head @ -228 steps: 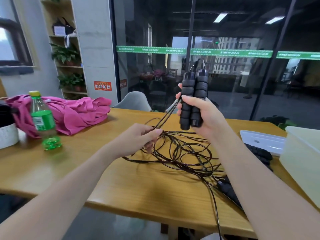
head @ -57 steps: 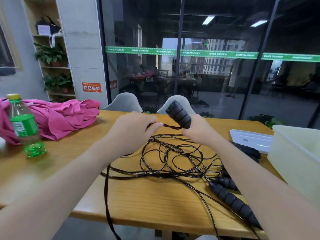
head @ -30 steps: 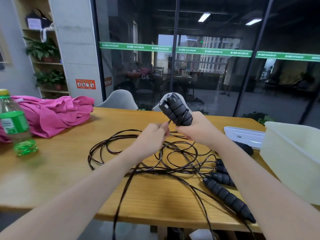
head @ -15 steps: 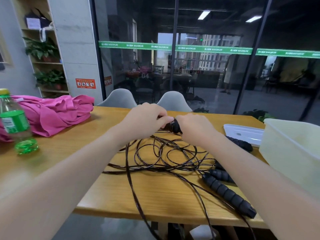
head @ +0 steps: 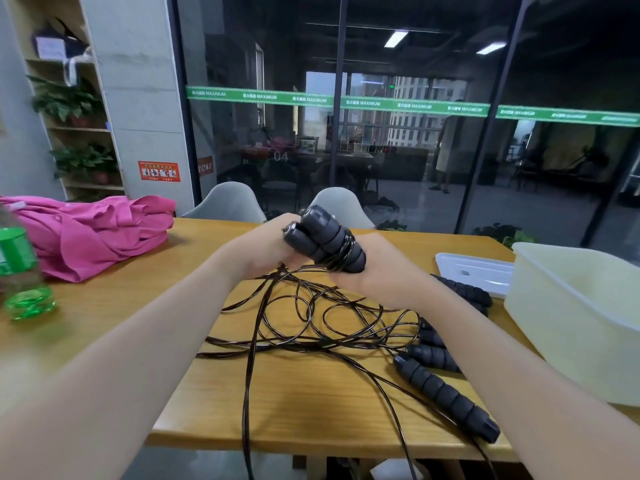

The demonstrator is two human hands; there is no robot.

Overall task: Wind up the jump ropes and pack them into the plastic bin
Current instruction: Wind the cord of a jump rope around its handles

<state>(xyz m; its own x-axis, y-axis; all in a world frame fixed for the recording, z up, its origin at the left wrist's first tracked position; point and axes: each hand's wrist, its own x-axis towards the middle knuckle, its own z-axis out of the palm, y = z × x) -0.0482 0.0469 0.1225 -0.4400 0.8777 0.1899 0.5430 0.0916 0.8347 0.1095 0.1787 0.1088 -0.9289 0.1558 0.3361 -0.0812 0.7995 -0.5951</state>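
Note:
My right hand grips two black ribbed jump rope handles held together, tilted up and to the left, with a few turns of black cord around them. My left hand is right beside the handles and pinches the cord where it comes off them. The loose black cord lies in tangled loops on the wooden table, and one strand hangs over the front edge. More black handles lie at the right. The pale plastic bin stands at the far right.
A white bin lid lies behind the bin. A pink garment and a green bottle are at the table's left. Two grey chairs stand behind the table, in front of a glass wall.
The handles have tilted up out of my hands again, with more cord wound around them. My left hand has come round the handles to their left side.

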